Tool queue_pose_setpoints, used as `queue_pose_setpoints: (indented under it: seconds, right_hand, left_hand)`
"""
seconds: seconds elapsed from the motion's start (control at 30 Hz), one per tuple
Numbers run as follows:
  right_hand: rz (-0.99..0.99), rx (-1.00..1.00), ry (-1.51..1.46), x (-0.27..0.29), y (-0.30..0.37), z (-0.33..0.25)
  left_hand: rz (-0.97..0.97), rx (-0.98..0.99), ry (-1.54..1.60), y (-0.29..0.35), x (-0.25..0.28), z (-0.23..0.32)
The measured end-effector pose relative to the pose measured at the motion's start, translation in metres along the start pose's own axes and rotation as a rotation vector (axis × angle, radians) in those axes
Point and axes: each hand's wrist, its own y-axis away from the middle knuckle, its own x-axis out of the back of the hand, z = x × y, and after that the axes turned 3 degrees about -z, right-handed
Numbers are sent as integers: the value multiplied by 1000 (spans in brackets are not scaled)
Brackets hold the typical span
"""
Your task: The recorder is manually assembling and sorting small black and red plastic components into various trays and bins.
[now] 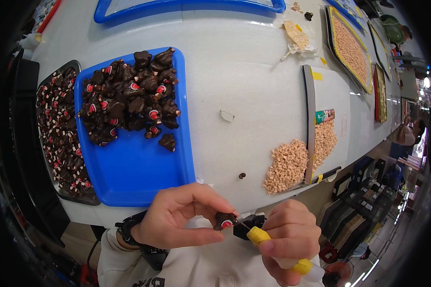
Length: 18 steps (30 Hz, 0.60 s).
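Observation:
My left hand [184, 217] pinches a small dark brown figurine [225, 221] between thumb and forefinger, a red and white detail showing on its side. Closed round a yellow-wrapped tool [259, 235], my right hand [292, 234] points the thin tip at the figurine. Whether the tip touches it I cannot tell. Beyond my left hand lies a blue tray [139, 167], its far part heaped with similar brown figurines [134, 91], several with red and white details.
A dark tray [64, 138] of smaller brown, red and pale pieces sits far left. Right, beige bits [287, 165] are piled against a flat board [333, 95]. Another tray [349, 48] holds beige bits. A clear scrap [227, 115] and a small dark piece [242, 176] lie mid-table.

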Motion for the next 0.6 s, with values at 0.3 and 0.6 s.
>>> queue_pose_setpoints:
  seconds: [0.3,0.6]
  right_hand:
    - [-8,3,11,-4,-8,-2]
    - [-46,-132,140,-2,4,-6]
  left_hand:
    - [26,18,-16,0,-2,2]
    - [22,26,-22,1,-2,0]
